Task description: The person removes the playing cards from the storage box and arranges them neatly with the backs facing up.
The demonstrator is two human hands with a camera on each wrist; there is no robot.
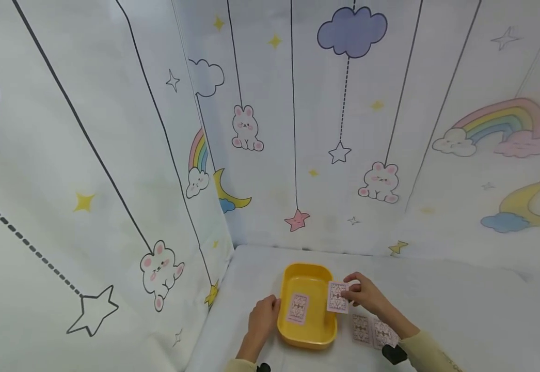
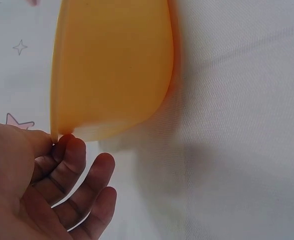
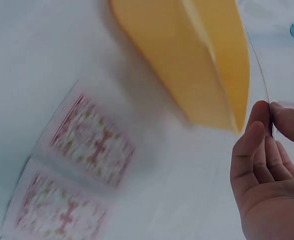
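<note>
The right hand (image 1: 367, 295) pinches a thin, rectangular pink-and-white patterned card (image 1: 336, 298) between thumb and fingers, held up by the right rim of a yellow rounded-rectangular plastic tray (image 1: 307, 342). The left hand (image 1: 261, 318) pinches the tray's left rim. Inside lies 1 matching card (image 1: 297, 308); 2 similar cards (image 1: 361, 328) lie outside, to the right. The held card looks light, bendable and probably slick, best gripped lightly by its edge.

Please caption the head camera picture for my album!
Left hand holds the tray, right hand holds a card, and another card lies inside.
</note>
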